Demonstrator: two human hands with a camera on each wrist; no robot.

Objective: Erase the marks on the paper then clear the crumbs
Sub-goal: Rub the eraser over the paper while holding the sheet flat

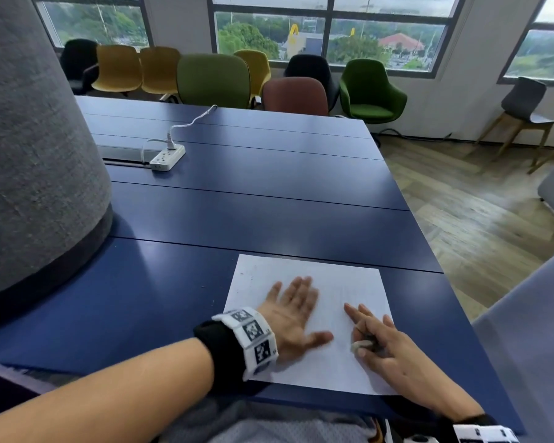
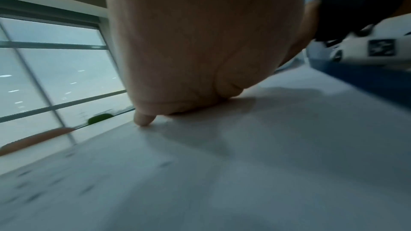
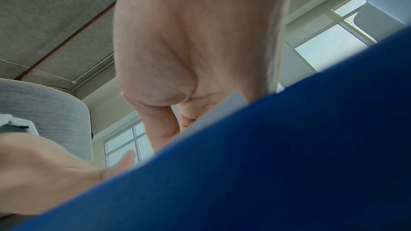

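**Flat palm on the sheet, eraser tucked away**

Left hand (image 1: 290, 318) lies flat on the paper (image 1: 333, 369), fingers straight and spread, blurred in the head view. The paper sits at the near edge of the blue worktop (image 1: 237, 199). Right hand (image 1: 394, 350) rests on the sheet's right side, forefinger stretched out, the other fingers curled round a small eraser (image 1: 359, 346).

That sheet looks thin and light, likely to skate or crease on the smooth top, so it wants a flat palm pinning it, not a pinch at the corner. The crumbs (image 1: 251, 278) by the far left corner are tiny specks and should brush off with a light sweep.

Hard to read: any marks on the paper are too faint to make out. The eraser is mostly buried in the fingers. Both wrist views are largely filled by palm.
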